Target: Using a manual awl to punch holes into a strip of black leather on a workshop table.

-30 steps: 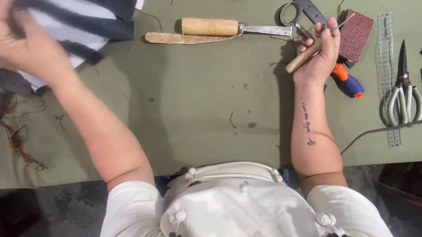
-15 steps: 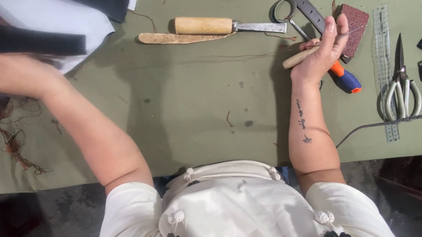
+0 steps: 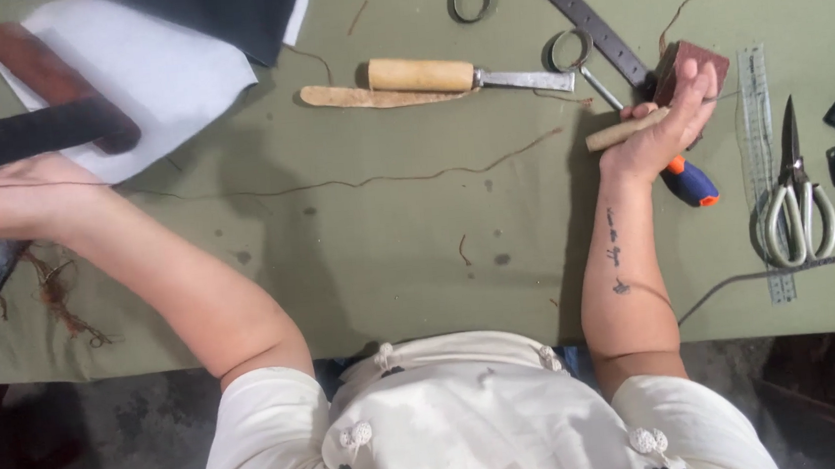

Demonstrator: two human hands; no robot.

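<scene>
on the green tabletop (image 3: 390, 266): leatherwork tools lie spread out.
left hand (image 3: 22, 196): far left; grip closed around a black strap (image 3: 13, 142) held above white paper (image 3: 167, 80).
right hand (image 3: 662, 121): grip pinches a thin wooden-handled tool (image 3: 618, 131) beside a brown block (image 3: 697, 59).
nearby: wooden-handled knife (image 3: 469, 75), scissors (image 3: 794, 195), metal ruler (image 3: 579, 15).
progress: strap in hand, tool not touching it; work looks unfinished.

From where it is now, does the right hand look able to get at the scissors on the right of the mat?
Probably yes. The scissors lie in the open just beyond the right hand, with only the clear ruler under them. But that hand already grips a wooden stick, so it is not free.
</scene>
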